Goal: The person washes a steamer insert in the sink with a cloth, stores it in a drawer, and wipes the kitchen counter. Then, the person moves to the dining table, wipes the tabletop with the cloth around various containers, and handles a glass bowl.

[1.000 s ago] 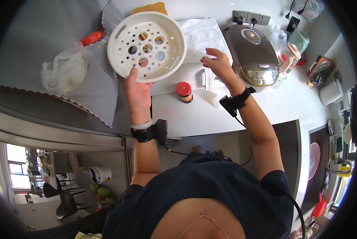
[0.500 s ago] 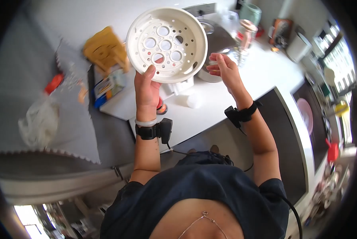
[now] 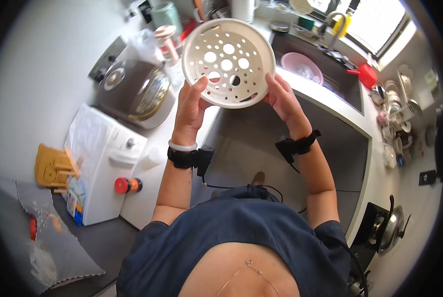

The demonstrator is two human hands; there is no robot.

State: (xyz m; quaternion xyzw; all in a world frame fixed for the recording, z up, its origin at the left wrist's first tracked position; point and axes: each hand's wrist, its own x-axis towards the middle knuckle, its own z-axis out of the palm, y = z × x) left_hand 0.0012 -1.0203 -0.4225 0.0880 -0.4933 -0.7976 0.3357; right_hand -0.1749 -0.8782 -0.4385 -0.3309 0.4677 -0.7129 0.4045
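Held up, not set down

The sink (image 3: pixel 350 94) lies beyond the grip, rightward; the rice cooker (image 3: pixel 127 91), leftward. Between the hands, the white perforated tray (image 3: pixel 218 56) is in midair. Left hand (image 3: pixel 188 113) pinches its rim; right hand (image 3: pixel 285 103) holds the opposite edge.

Passable over floor (image 3: pixel 231 163), off the front edge of the counter (image 3: pixel 147 198). Blocked ahead by perforated basket (image 3: pixel 227 56), behind that edge by rice cooker (image 3: pixel 125 94).
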